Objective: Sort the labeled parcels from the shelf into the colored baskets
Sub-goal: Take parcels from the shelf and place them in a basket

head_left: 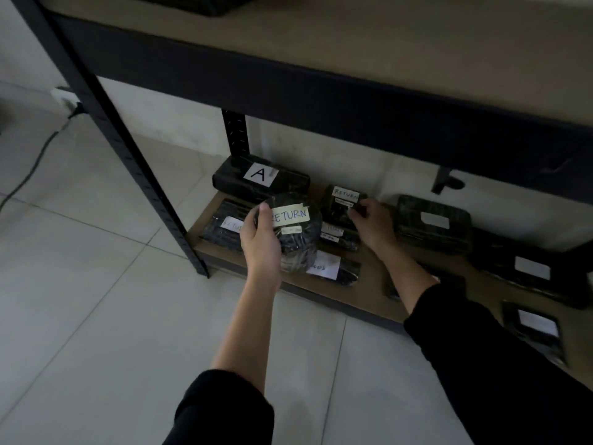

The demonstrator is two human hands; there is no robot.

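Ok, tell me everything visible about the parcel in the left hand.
The parcel is a roundish bundle wrapped in glossy black plastic. A pale yellow label across its front reads RETURN in blue; a smaller white strip beneath is unreadable. The left hand grips its left side, thumb at the label's edge, over the bottom shelf.

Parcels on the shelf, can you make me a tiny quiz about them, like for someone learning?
1. True or false: the left hand holds a parcel marked A.
2. What word is on the small parcel that the right hand grips? a) RETURN b) FRAGILE c) STOP
3. Fill in: the rear left parcel on the bottom shelf bears the letter ___.
Key: 1 false, its round parcel says RETURN; 2 a; 3 A.
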